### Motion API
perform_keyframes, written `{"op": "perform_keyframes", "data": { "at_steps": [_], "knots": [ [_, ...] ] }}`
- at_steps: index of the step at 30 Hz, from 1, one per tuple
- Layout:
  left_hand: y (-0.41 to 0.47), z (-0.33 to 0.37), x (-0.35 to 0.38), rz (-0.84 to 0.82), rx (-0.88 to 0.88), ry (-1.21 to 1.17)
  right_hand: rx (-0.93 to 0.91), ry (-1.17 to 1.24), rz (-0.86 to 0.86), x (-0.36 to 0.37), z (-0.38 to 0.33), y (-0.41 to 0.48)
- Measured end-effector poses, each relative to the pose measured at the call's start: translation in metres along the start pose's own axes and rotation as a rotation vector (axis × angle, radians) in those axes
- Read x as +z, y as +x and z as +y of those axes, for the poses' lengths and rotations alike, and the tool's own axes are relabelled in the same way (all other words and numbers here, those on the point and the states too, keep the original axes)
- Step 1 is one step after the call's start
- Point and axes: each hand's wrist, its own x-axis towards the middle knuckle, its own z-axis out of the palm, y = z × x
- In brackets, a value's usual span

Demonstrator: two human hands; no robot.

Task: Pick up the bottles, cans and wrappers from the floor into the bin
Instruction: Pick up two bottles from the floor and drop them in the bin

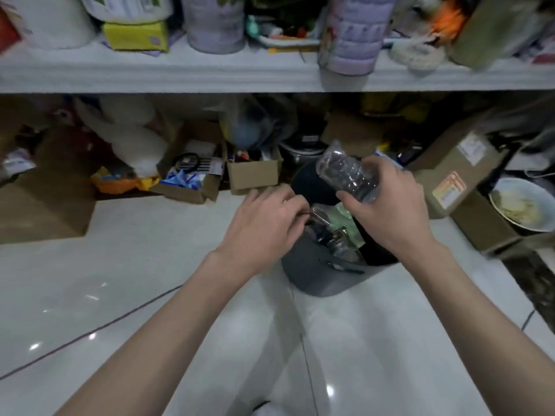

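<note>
Right hand (387, 205) grips the clear bottle (348, 172), its long axis tilting up and left, directly above the open bin (315, 277). Left hand (267, 223) sits at the rim, fingers curled, perhaps pinching something, too blurred to tell.

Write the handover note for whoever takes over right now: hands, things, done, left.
Right hand: grips a clear plastic bottle above the bin.
Left hand: fingers curled at the bin's rim; unclear whether it holds anything.
Done: a green wrapper and other rubbish already lie in the bin.
Left: drop the bottle in, then check the floor beyond this view.
</note>
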Motion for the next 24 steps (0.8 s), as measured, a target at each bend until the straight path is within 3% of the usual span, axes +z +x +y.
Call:
{"op": "perform_keyframes", "data": {
  "at_steps": [9, 24],
  "knots": [
    [0.031, 0.035, 0.036, -0.082, 0.06, -0.033, 0.101, 0.038, 0.001, -0.004, 0.047, -0.002],
    [-0.007, -0.02, 0.014, -0.069, -0.099, 0.01, -0.012, 0.048, -0.034, 0.027, 0.008, 0.016]
  ]
}}
